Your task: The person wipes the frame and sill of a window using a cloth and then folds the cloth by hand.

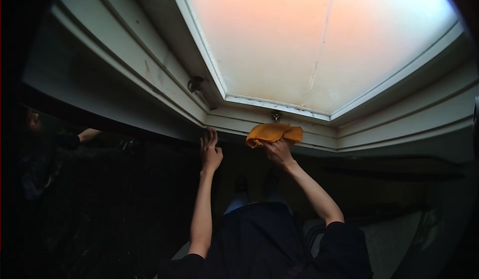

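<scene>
An orange cloth (274, 132) is bunched in my right hand (280, 151), whose fingers wrap around its lower side. The cloth lies against the pale ledge of the window frame (314, 138), just under a small metal latch (276, 116). To the left, my left hand (211, 151) rests its fingertips at the lower edge of the frame near its corner. Its fingers are stretched out and nothing is in them. Above both hands is a bright frosted window pane (279, 44) with a white border.
Another metal fitting (196, 83) sits on the left side of the frame. At far left, another person's forearm (90, 135) shows in the dark. Below right, a pale grey seat-like surface (391, 231) is dimly visible.
</scene>
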{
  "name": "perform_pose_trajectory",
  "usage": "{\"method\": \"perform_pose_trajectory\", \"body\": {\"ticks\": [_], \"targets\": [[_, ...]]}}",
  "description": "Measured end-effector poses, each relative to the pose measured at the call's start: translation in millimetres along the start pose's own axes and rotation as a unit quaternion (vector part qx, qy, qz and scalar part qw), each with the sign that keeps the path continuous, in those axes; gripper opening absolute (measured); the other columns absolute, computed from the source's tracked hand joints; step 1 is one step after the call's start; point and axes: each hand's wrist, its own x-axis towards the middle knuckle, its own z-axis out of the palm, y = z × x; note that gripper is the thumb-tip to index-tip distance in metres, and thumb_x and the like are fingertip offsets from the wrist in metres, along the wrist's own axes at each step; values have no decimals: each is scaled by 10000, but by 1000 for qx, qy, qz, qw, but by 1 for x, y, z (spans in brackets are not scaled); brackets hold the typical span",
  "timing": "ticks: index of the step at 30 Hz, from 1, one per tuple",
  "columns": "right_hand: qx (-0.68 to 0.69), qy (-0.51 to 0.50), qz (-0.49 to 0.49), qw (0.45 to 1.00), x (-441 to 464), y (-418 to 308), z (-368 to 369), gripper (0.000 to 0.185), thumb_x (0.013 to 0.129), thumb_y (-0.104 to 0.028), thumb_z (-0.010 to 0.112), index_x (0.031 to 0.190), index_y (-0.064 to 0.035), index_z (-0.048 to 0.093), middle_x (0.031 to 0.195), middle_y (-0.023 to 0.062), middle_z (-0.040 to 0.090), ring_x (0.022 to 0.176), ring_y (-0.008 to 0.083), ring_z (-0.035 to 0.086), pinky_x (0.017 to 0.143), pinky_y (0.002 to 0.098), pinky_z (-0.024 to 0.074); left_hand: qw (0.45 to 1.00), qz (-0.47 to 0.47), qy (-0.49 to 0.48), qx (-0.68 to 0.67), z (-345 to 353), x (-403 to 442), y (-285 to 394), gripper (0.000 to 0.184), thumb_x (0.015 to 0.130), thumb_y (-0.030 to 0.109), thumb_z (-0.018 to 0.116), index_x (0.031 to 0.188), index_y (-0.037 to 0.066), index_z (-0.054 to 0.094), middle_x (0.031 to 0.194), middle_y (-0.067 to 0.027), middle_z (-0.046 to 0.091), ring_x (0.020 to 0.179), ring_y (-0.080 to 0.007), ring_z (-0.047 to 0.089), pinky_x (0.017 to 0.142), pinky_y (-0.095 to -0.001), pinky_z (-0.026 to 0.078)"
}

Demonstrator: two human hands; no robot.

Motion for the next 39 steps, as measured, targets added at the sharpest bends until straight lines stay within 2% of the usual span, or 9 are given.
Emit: {"method": "perform_pose_trajectory", "body": {"ticks": [2, 7, 12, 16, 26, 31, 33, 37, 39], "targets": [[-16, 13, -82, 996, 14, -2, 9, 378, 860, -130, 569, 1236, -144, 602, 977, 92, 679, 942, 269, 623, 875, 404, 450, 1000, 8, 2, 10, 3, 0, -3, 783, 797, -9, 486, 1511, 145, 205, 1557, -125, 211, 1435, -285, 205, 1162, -493, 173], [73, -41, 97, 992, 71, -55, 47, 309, 900, -156, 527, 1190, -89, 610, 982, 142, 664, 931, 310, 617, 831, 420, 443, 1000, 4, -7, -4, -2, 1, -3, 702, 798, -13, 490, 1467, 116, 320, 1534, -141, 255, 1419, -276, 244, 1157, -492, 192], [143, -82, 95, 982, 124, -89, 81, 325, 904, -172, 499, 1200, -82, 598, 969, 157, 657, 939, 321, 612, 822, 425, 440, 993, -41, -106, -35, -10, 2, -8, 558, 824, 34, 533, 1373, 50, 440, 1469, -174, 364, 1354, -361, 337, 1123, -472, 284], [121, -3, 63, 991, 130, -106, 95, 386, 852, -176, 528, 1226, -106, 596, 1079, 150, 639, 1026, 299, 585, 909, 426, 421, 994, -41, 43, -97, 2, -2, -4, 402, 815, 54, 602, 1211, 4, 561, 1241, -195, 561, 1216, -357, 475, 1054, -463, 362], [41, -123, -117, 985, 127, -46, 84, 402, 776, -216, 633, 1174, -161, 646, 1218, 88, 603, 1213, 264, 502, 1082, 433, 339, 989, -88, -67, -97, -6, 1, 2, 441, 848, -5, 489, 1288, -3, 518, 1304, -198, 525, 1243, -351, 454, 1065, -422, 370], [183, -63, -101, 976, 117, -36, 51, 379, 830, -187, 595, 1204, -129, 621, 1173, 91, 630, 1197, 256, 512, 1092, 451, 311, 985, -108, -99, -90, -5, 0, -4, 451, 882, 35, 453, 1331, -7, 475, 1366, -221, 468, 1312, -367, 391, 1098, -423, 329], [57, -17, 17, 998, 108, -44, 55, 368, 836, -209, 596, 1195, -132, 625, 1140, 81, 649, 1174, 263, 520, 1090, 441, 303, 992, -69, -75, -69, -9, 1, 1, 467, 876, 31, 456, 1342, -5, 462, 1403, -214, 428, 1342, -361, 344, 1117, -427, 299], [34, -48, -24, 998, 100, -40, 52, 357, 836, -214, 597, 1179, -122, 632, 1115, 87, 655, 1152, 260, 529, 1081, 439, 303, 983, -113, -148, -8, -21, 4, 12, 573, 831, -2, 456, 1401, 38, 414, 1520, -167, 275, 1401, -314, 264, 1187, -441, 137], [129, -91, -35, 987, 103, -22, 38, 349, 828, -200, 600, 1164, -118, 640, 1132, 91, 648, 1160, 264, 524, 1080, 456, 298, 998, -23, -32, -49, -3, 0, -10, 675, 824, -20, 451, 1472, 94, 304, 1553, -134, 203, 1429, -290, 202, 1182, -468, 129]]}}
